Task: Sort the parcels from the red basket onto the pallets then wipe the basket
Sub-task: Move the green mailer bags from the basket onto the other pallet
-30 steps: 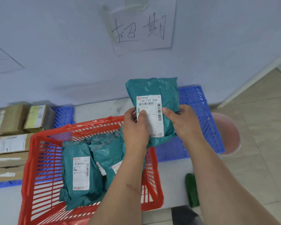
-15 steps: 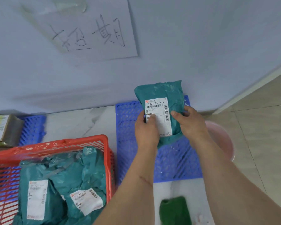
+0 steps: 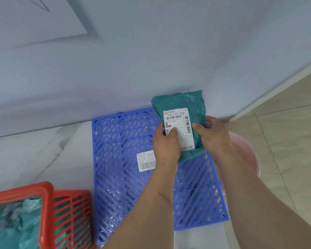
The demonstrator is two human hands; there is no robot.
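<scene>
Both hands grip one teal parcel [image 3: 180,108] over the far right corner of the blue pallet [image 3: 126,177]: left hand [image 3: 166,146] pinching its left edge, right hand [image 3: 211,135] its right. Its long axis runs away from the person, toward the wall, the pallet directly beneath.

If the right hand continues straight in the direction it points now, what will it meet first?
The right hand grips the green parcel and points toward the wall. Going straight on, the parcel's far end would probably meet the wall first, above the blue pallet; depth is unclear.
</scene>
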